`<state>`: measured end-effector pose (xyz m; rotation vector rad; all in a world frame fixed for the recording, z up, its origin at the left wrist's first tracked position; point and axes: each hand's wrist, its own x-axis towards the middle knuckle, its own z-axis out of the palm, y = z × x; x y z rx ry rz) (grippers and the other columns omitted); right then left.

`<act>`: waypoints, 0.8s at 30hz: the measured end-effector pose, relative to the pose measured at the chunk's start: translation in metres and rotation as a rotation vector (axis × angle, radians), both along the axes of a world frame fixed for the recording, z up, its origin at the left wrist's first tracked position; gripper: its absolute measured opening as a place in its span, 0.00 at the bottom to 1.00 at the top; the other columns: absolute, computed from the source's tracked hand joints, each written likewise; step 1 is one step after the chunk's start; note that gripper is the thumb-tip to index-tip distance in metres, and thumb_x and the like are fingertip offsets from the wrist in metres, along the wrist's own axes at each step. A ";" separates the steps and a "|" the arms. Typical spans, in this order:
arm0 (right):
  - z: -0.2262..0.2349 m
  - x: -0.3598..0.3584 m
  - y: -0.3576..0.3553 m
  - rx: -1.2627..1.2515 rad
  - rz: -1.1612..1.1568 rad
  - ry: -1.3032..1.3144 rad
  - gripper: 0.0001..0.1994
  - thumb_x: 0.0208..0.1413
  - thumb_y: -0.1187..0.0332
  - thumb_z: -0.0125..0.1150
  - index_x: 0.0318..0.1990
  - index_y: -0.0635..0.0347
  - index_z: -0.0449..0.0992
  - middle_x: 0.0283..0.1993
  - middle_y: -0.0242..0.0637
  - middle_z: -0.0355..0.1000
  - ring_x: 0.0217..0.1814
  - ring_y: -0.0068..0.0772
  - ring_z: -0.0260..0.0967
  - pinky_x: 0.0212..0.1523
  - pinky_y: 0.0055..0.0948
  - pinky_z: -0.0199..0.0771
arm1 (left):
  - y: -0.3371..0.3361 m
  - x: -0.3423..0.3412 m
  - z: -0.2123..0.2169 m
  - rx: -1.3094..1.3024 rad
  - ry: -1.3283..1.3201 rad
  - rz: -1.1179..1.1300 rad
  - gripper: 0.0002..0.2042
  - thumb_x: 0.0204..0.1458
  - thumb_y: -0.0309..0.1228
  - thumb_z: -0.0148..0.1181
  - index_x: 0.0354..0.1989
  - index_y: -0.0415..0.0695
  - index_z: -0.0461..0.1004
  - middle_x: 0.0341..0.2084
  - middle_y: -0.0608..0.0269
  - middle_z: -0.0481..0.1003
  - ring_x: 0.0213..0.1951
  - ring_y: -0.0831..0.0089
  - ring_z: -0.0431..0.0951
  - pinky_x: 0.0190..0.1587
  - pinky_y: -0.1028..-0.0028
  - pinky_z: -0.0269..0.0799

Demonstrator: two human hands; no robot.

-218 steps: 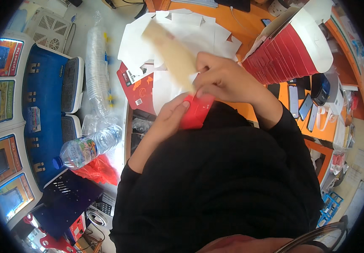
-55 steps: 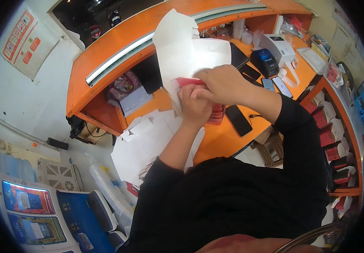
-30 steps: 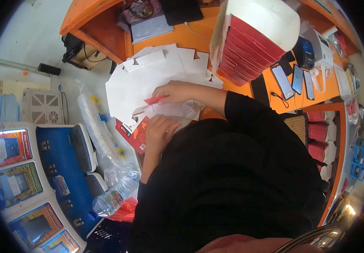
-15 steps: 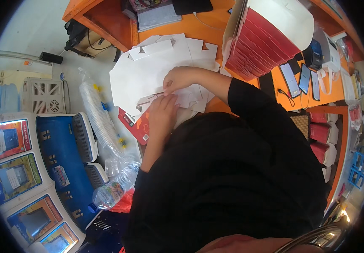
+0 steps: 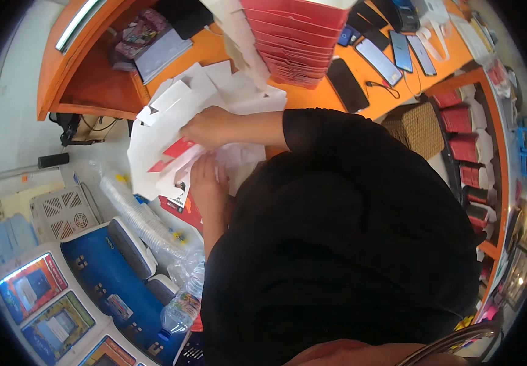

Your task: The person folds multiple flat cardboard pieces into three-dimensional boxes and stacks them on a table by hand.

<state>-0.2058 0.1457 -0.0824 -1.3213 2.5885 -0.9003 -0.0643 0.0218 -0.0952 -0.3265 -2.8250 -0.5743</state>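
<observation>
On the orange desk lies a pile of flat white carton blanks [image 5: 160, 143], with cut tabs and notches along their edges. Part of one is bent up, showing red panels [image 5: 178, 147]. My right hand [image 5: 210, 127] reaches across from the right, its fingers curled closed on the folded carton. Just nearer to me, my left hand [image 5: 208, 183] holds the carton's near edge, fingers bent and thumb alongside. The fingertips of both hands are partly hidden. A red printed packet [image 5: 184, 210] sticks out below the pile, beside my left wrist.
Nested red-and-white cartons [image 5: 297, 39] stand tall behind the pile. Several phones [image 5: 378, 61] lie at the right, near a woven basket [image 5: 419, 131]. At the left are a long sleeve of plastic cups [image 5: 138, 210], a water bottle [image 5: 180, 311] and a blue-and-white dispenser [image 5: 114, 274].
The view has swung, shifting the desk left and the cup sleeve down. A carton part has been bent up, so red panels now show beside my right hand. Both hands stay at the carton.
</observation>
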 end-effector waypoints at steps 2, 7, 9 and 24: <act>0.020 0.012 0.009 -0.042 0.050 0.077 0.08 0.54 0.62 0.55 0.35 0.51 0.79 0.35 0.40 0.78 0.38 0.47 0.77 0.37 0.45 0.76 | 0.005 0.001 0.017 -0.051 0.230 0.061 0.18 0.49 0.30 0.66 0.48 0.41 0.74 0.48 0.48 0.74 0.51 0.51 0.73 0.54 0.60 0.67; 0.078 0.042 0.036 0.133 0.246 0.004 0.09 0.53 0.64 0.57 0.39 0.53 0.77 0.36 0.40 0.78 0.38 0.44 0.77 0.37 0.43 0.75 | -0.001 0.007 0.081 -0.032 0.143 0.212 0.20 0.43 0.28 0.71 0.47 0.42 0.76 0.39 0.52 0.77 0.43 0.57 0.77 0.49 0.64 0.70; 0.081 0.044 0.050 -0.102 0.285 -0.145 0.11 0.55 0.61 0.58 0.42 0.54 0.77 0.37 0.41 0.78 0.41 0.43 0.77 0.42 0.42 0.74 | -0.029 0.013 0.066 0.298 -0.118 0.291 0.14 0.47 0.28 0.70 0.42 0.38 0.78 0.29 0.59 0.79 0.28 0.71 0.78 0.33 0.72 0.73; 0.053 0.057 0.018 -0.772 -0.046 0.344 0.10 0.44 0.59 0.70 0.28 0.48 0.74 0.29 0.24 0.66 0.36 0.32 0.66 0.40 0.33 0.63 | -0.041 0.033 0.053 0.923 -0.134 0.245 0.11 0.61 0.32 0.57 0.41 0.35 0.78 0.29 0.66 0.78 0.30 0.83 0.74 0.35 0.82 0.70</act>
